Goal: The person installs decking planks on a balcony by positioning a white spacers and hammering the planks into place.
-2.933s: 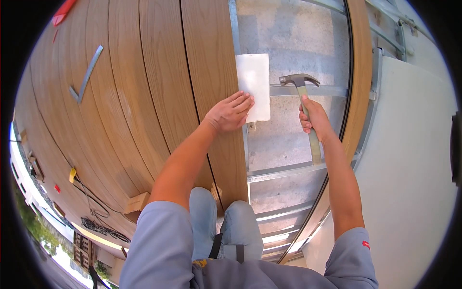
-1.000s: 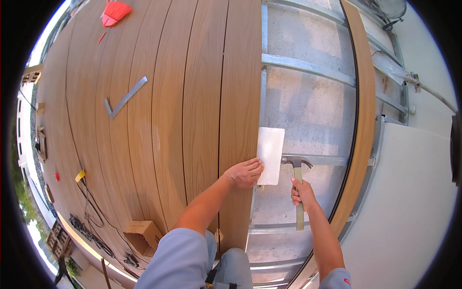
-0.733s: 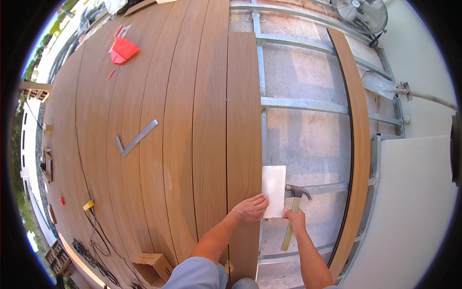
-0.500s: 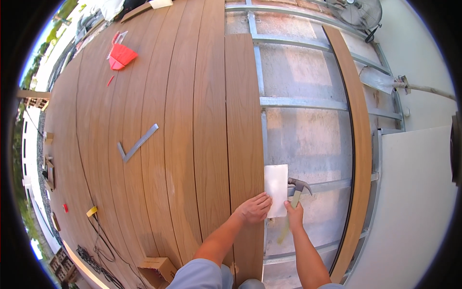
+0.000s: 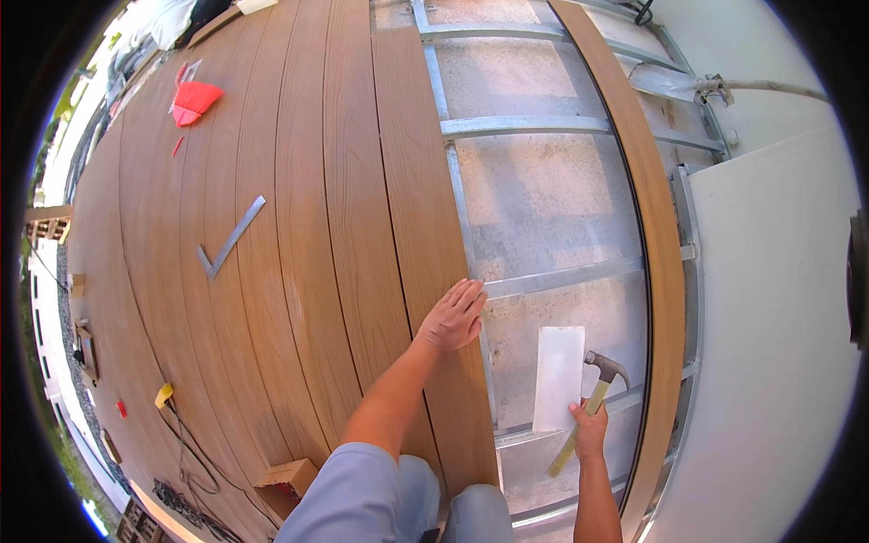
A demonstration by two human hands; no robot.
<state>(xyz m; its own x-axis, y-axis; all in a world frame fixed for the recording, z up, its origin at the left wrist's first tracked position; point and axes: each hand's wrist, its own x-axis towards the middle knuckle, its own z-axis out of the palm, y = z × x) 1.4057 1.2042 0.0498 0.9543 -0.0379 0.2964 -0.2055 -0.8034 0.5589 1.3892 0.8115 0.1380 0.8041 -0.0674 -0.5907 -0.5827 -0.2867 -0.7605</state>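
Observation:
My left hand point(image 5: 453, 315) lies flat on the edge board point(image 5: 418, 181) of the brown wood-grain decking, fingers stretched toward the open metal frame. In my right hand point(image 5: 592, 434) is a claw hammer point(image 5: 609, 366) with a pale yellow-green handle, gripped partway along it. A flat white rectangular piece point(image 5: 559, 376) hangs beside the hammer, its lower right corner against my right thumb. Both are over the gap between the decking and a separate board on the right.
Silver metal joists point(image 5: 543, 125) cross the gap, with concrete below. A lone brown board point(image 5: 665, 271) lies along its right side. On the decking are a metal angle square point(image 5: 233, 237), a red dustpan-like item point(image 5: 194, 102), a cardboard box point(image 5: 288, 482) and loose cables point(image 5: 192, 443).
My left hand has left the white piece and slid forward along the edge board. My right hand has moved right, carrying the hammer and the white piece. The view has shifted.

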